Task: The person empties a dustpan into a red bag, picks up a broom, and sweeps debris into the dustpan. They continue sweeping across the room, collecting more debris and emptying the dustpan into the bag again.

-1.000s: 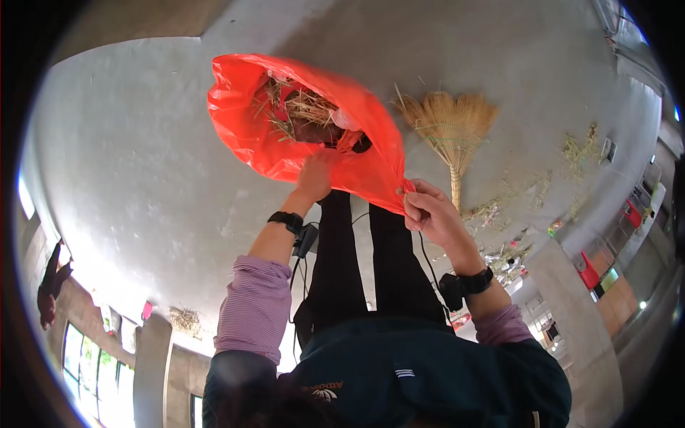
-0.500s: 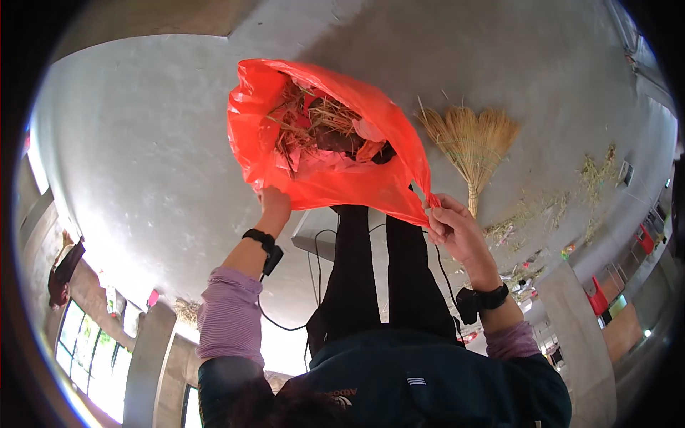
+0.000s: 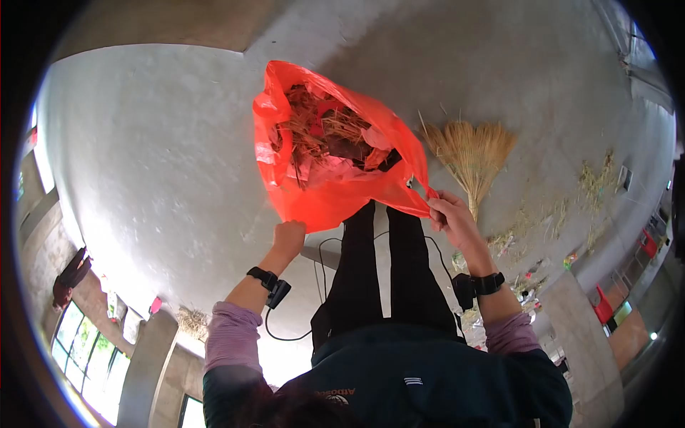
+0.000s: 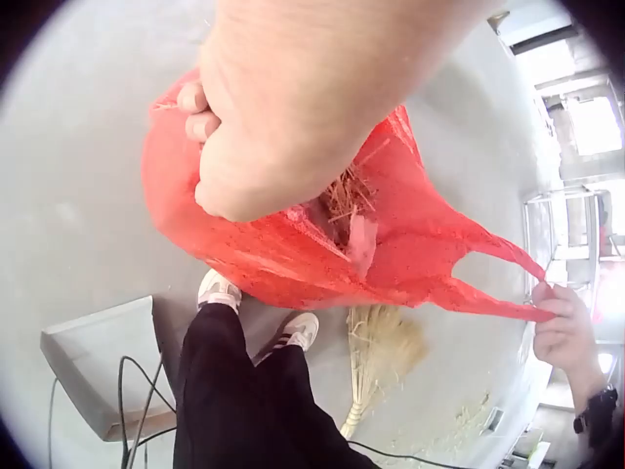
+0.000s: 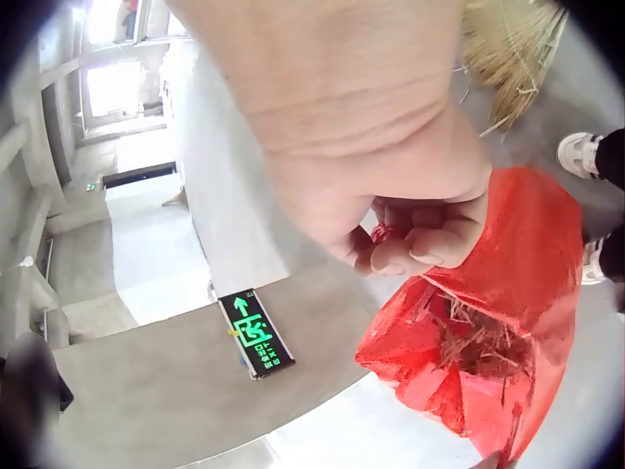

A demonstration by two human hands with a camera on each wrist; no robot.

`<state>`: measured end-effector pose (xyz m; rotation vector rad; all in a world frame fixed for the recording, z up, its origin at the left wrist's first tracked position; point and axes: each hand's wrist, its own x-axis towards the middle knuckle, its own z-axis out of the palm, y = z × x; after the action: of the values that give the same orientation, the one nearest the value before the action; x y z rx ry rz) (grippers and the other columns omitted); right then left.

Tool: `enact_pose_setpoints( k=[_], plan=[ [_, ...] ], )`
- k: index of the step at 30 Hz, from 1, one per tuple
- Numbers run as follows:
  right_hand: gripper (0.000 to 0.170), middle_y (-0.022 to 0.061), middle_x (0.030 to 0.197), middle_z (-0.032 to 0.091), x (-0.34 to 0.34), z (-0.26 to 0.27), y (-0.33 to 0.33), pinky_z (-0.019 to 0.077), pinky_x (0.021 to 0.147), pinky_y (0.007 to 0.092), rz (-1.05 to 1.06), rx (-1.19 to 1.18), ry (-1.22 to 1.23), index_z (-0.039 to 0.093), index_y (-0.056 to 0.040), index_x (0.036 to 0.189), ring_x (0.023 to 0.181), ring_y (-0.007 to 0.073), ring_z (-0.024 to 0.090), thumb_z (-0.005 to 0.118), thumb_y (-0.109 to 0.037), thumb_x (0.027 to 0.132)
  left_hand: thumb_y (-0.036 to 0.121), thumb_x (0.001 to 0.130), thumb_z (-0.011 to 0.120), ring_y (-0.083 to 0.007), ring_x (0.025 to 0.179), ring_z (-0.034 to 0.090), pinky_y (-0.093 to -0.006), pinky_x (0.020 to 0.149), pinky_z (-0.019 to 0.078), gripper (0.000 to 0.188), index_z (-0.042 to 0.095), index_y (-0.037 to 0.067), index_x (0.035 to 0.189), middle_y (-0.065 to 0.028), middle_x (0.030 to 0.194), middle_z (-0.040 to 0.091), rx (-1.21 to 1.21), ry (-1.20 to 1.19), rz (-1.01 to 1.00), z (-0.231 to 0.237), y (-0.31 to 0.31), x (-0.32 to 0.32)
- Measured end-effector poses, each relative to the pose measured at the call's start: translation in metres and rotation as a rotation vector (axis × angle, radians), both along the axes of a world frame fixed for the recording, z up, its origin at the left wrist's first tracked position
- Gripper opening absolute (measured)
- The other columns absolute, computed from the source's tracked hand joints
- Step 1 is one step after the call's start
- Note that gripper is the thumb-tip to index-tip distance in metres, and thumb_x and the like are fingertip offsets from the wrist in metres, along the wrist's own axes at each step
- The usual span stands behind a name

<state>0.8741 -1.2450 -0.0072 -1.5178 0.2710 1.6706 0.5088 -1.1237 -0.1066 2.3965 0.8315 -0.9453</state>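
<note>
A red plastic bag (image 3: pixel 332 203) hangs between my two hands with its mouth spread wide. Inside lie straw (image 3: pixel 303 139), a dark brown piece (image 3: pixel 346 148) and pink scraps. My left hand (image 3: pixel 289 239) grips the near left part of the rim, its fingers curled into the plastic. On the other side, my right hand (image 3: pixel 457 221) holds a gathered handle of the bag between thumb and fingers. The left wrist view shows this handle stretched as two strips to the right hand (image 4: pixel 564 327). In the right wrist view, red plastic shows inside the curled fingers (image 5: pixel 430 244).
A straw broom (image 3: pixel 471 153) lies on the floor to the right of the bag. A grey dustpan (image 4: pixel 103 362) stands by my feet, with cables near it. Loose straw and litter (image 3: pixel 549 221) are scattered on the floor at the right. A lit exit sign (image 5: pixel 256 334) is on a wall.
My left hand has moved from the bag's near middle edge out to the left and toward me, gripping the rim. The mouth has widened. The right hand keeps its hold.
</note>
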Motion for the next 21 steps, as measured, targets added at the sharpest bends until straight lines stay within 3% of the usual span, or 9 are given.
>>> enact_pose_setpoints(
  k=[5,8,10,12,14,19,21],
  plan=[
    [0.013,-0.0006,0.057,0.047,-0.007,0.006,-0.002,0.0344,0.041,0.0210,0.011,-0.033,-0.068,0.054,-0.0034,0.086,0.043,0.0073,0.044,0.056,-0.016,0.083,0.009,0.072,0.052,-0.0303,0.068,0.061,-0.0411,0.056,0.0487,0.011,0.056,0.004,0.081,-0.0142,0.074,0.061,-0.049,0.034,0.117,0.007,-0.003,-0.006],
    [0.014,-0.0003,0.057,0.047,-0.008,0.005,0.001,0.0343,0.041,0.0210,-0.007,0.000,-0.026,0.053,-0.0028,0.085,0.043,0.0074,0.044,0.056,-0.016,0.083,0.014,0.073,0.056,-0.0304,0.077,0.061,-0.0414,0.065,0.0487,0.017,0.057,0.005,0.087,-0.0133,0.082,0.061,-0.195,0.142,0.179,0.007,-0.006,-0.016],
    [0.014,-0.0002,0.057,0.047,-0.010,0.006,0.002,0.0340,0.041,0.0210,-0.004,-0.005,-0.025,0.053,-0.0025,0.085,0.043,0.0073,0.043,0.056,-0.016,0.083,0.019,0.071,0.060,-0.0295,0.087,0.059,-0.0418,0.070,0.0479,0.028,0.057,0.009,0.097,-0.0129,0.092,0.061,-0.178,0.000,0.388,0.014,0.007,-0.006],
    [0.014,-0.0001,0.057,0.047,-0.014,0.008,0.005,0.0336,0.040,0.0209,0.011,-0.006,-0.024,0.053,-0.0023,0.085,0.043,0.0072,0.043,0.056,-0.016,0.083,0.023,0.070,0.063,-0.0297,0.094,0.056,-0.0420,0.073,0.0471,0.036,0.055,0.011,0.103,-0.0127,0.097,0.059,-0.080,-0.207,0.473,-0.004,0.023,0.000],
    [0.013,-0.0003,0.058,0.047,-0.019,0.006,0.005,0.0321,0.040,0.0208,0.042,-0.004,-0.053,0.054,-0.0022,0.086,0.043,0.0067,0.042,0.055,-0.015,0.084,0.020,0.072,0.061,-0.0312,0.090,0.055,-0.0419,0.074,0.0462,0.030,0.055,0.008,0.099,-0.0124,0.096,0.057,0.075,-0.435,0.505,-0.009,0.051,0.028],
    [0.014,-0.0011,0.058,0.046,-0.023,0.010,0.012,0.0309,0.041,0.0203,0.036,-0.008,-0.035,0.055,-0.0018,0.089,0.044,0.0062,0.041,0.055,-0.015,0.084,0.017,0.074,0.060,-0.0305,0.089,0.052,-0.0392,0.082,0.0411,0.026,0.053,0.007,0.097,-0.0106,0.098,0.054,0.174,-0.565,0.415,-0.046,0.098,0.089],
    [0.014,-0.0013,0.059,0.046,-0.023,0.009,0.012,0.0308,0.041,0.0201,0.041,-0.008,-0.040,0.055,-0.0017,0.090,0.044,0.0060,0.041,0.054,-0.015,0.084,0.018,0.073,0.061,-0.0288,0.100,0.050,-0.0421,0.089,0.0385,0.035,0.052,0.004,0.103,-0.0111,0.101,0.056,0.288,-0.521,0.254,-0.064,0.104,0.099]
  ],
)
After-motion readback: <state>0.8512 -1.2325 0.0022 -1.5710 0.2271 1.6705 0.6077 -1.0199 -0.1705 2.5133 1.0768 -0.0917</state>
